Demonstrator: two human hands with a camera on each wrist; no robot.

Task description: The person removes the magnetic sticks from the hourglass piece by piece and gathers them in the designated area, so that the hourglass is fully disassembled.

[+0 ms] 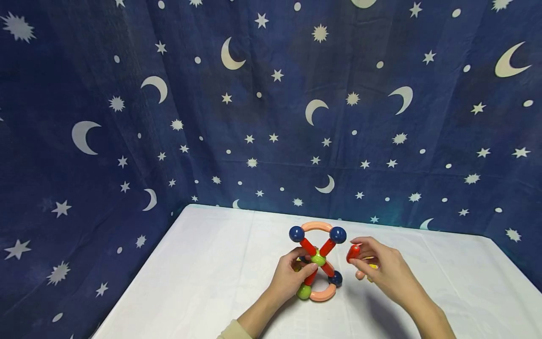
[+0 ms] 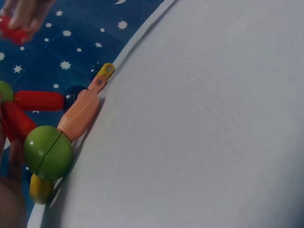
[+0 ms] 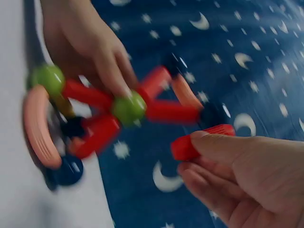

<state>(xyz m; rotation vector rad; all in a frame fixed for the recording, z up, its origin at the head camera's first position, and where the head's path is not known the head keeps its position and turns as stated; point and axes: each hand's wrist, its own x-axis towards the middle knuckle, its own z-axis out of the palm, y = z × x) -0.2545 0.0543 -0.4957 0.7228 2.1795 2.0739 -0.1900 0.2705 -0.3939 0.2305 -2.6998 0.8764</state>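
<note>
A toy structure of magnetic rods and balls stands on the white table, with red rods (image 3: 88, 94) meeting at a central green ball (image 1: 318, 257). My left hand (image 1: 287, 277) grips it around this ball, thumb in front. Two dark blue balls (image 1: 338, 235) joined by a curved salmon piece (image 1: 316, 226) form the top. At the base, another curved salmon piece (image 1: 323, 294) links a green ball (image 1: 304, 292) and a blue ball (image 1: 335, 278). Right of the structure, my right hand (image 1: 391, 273) pinches a loose red rod (image 1: 353, 253) between thumb and fingers, held up off the table.
Partly hidden behind my right hand, loose yellow (image 1: 372, 267) and salmon pieces (image 1: 360, 275) lie on the table. A white cloth (image 1: 203, 263) covers the tabletop. Dark blue curtains (image 1: 271, 117) with moons and stars hang behind and to the left.
</note>
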